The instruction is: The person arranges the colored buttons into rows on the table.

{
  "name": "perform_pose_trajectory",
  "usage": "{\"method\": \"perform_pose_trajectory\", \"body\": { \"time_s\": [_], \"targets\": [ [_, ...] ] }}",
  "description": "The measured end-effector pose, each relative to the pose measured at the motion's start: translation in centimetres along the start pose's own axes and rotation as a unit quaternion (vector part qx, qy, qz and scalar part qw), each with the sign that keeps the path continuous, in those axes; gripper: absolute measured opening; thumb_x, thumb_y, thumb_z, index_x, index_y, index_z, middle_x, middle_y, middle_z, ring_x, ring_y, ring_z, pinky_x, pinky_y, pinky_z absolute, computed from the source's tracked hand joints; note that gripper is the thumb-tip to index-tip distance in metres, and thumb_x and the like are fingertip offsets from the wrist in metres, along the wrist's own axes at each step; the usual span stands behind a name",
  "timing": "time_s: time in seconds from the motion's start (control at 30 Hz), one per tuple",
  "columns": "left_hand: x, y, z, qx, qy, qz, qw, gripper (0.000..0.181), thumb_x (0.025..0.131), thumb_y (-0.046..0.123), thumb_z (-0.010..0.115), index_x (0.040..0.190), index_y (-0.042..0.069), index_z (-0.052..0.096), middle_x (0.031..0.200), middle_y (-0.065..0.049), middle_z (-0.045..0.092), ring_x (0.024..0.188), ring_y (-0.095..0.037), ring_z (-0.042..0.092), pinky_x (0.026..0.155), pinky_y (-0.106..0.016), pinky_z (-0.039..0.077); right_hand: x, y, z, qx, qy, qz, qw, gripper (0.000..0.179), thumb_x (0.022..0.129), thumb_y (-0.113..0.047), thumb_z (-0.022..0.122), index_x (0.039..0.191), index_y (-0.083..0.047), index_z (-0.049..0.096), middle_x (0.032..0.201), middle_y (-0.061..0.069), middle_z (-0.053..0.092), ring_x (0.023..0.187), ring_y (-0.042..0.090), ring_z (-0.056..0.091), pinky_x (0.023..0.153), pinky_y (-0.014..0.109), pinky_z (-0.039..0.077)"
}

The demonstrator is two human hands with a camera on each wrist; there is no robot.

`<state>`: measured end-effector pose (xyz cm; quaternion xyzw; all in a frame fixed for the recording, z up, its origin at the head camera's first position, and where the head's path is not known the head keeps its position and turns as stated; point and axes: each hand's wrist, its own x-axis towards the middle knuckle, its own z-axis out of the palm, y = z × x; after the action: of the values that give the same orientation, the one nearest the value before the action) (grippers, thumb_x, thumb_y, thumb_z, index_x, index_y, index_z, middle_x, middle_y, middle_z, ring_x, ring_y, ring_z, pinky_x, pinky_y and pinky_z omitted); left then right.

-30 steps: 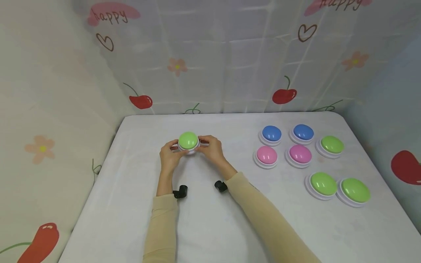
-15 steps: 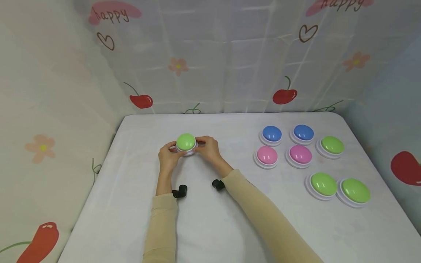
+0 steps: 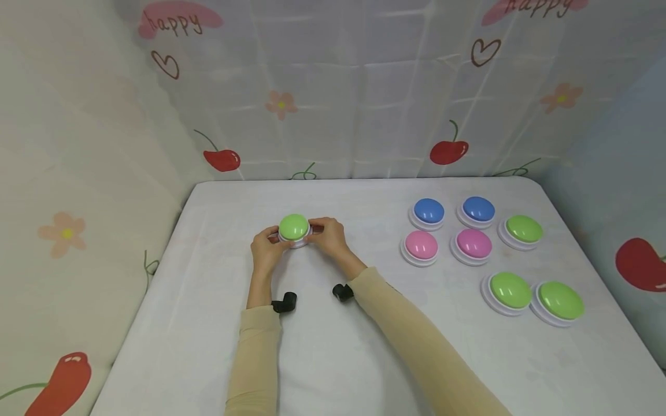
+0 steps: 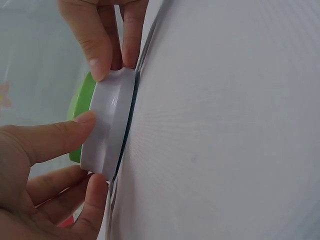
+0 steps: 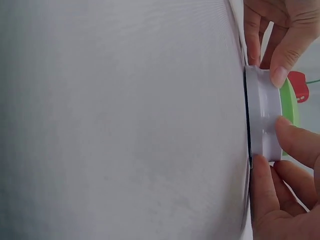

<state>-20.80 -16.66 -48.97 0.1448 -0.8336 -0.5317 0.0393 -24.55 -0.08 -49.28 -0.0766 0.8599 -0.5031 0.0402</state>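
Note:
A push button with a green dome (image 3: 293, 226) and a round white base (image 4: 109, 117) is at the left-middle of the white table, dome up. My left hand (image 3: 266, 252) holds its base from the left, thumb on the near side. From the right, my right hand (image 3: 330, 238) pinches the same base between thumb and fingers. Both wrist views show the white base (image 5: 265, 107) right at the tabletop, with fingertips of both hands on its edge.
At the right stand more buttons: two blue, with one blue button (image 3: 429, 211) nearest, a pink one (image 3: 421, 245), a magenta one (image 3: 474, 243), and three green, including a front green button (image 3: 511, 290). A patterned curtain (image 3: 354, 86) hangs behind the white table (image 3: 322, 358).
Both hands have shifted the green button slightly left and nearer the person, mostly in the first half second. The buttons at the right stay where they were.

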Motion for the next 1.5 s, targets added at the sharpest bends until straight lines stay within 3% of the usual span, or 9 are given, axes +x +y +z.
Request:
{"method": "perform_pose_trajectory", "body": {
  "time_s": [0.83,1.07,1.2,1.33,1.5],
  "targets": [
    [0.3,-0.3,0.3,-0.009,-0.006,-0.012,0.9999,0.059,0.076,0.005,0.08,0.13,0.0,0.058,0.121,-0.022,0.062,0.11,-0.031,0.058,0.087,-0.035,0.051,0.1,0.3,-0.3,0.03,0.0,0.032,0.999,0.049,0.077,-0.01,0.082,0.123,-0.003,0.066,0.116,0.013,0.071,0.11,0.026,0.067,0.097,0.035,0.053],
    [0.0,-0.2,-0.2,-0.011,-0.019,-0.017,0.9996,0.064,0.078,0.007,0.079,0.135,-0.002,0.052,0.131,-0.023,0.058,0.116,-0.033,0.057,0.093,-0.041,0.052,-0.8,0.5,-0.6,0.028,0.004,0.043,0.9986,0.048,0.079,-0.016,0.081,0.123,-0.004,0.066,0.117,0.012,0.07,0.11,0.027,0.065,0.094,0.036,0.054],
    [-0.4,0.7,-0.5,0.004,-0.007,-0.013,0.9999,0.065,0.079,0.01,0.079,0.137,-0.002,0.051,0.133,-0.023,0.055,0.118,-0.035,0.054,0.094,-0.045,0.051,-2.0,0.2,-1.5,0.054,0.011,0.056,0.9969,0.048,0.08,-0.016,0.08,0.125,-0.005,0.066,0.121,0.012,0.068,0.112,0.026,0.064,0.093,0.036,0.055],
    [-1.1,2.5,-0.6,0.009,0.012,0.006,0.9999,0.062,0.079,0.012,0.079,0.135,0.0,0.054,0.132,-0.021,0.056,0.117,-0.035,0.053,0.092,-0.046,0.05,-3.6,-0.4,-3.0,0.088,0.021,0.061,0.994,0.048,0.081,-0.015,0.079,0.126,-0.007,0.065,0.124,0.011,0.066,0.114,0.025,0.064,0.091,0.036,0.056],
    [-2.9,5.3,0.0,-0.031,-0.006,0.046,0.9985,0.06,0.079,0.009,0.08,0.133,0.001,0.056,0.129,-0.019,0.058,0.116,-0.033,0.054,0.093,-0.043,0.05,-5.6,-0.9,-5.6,0.107,0.033,0.042,0.9928,0.05,0.082,-0.016,0.078,0.129,-0.007,0.063,0.129,0.009,0.064,0.117,0.025,0.062,0.092,0.038,0.056]
  ]
}}
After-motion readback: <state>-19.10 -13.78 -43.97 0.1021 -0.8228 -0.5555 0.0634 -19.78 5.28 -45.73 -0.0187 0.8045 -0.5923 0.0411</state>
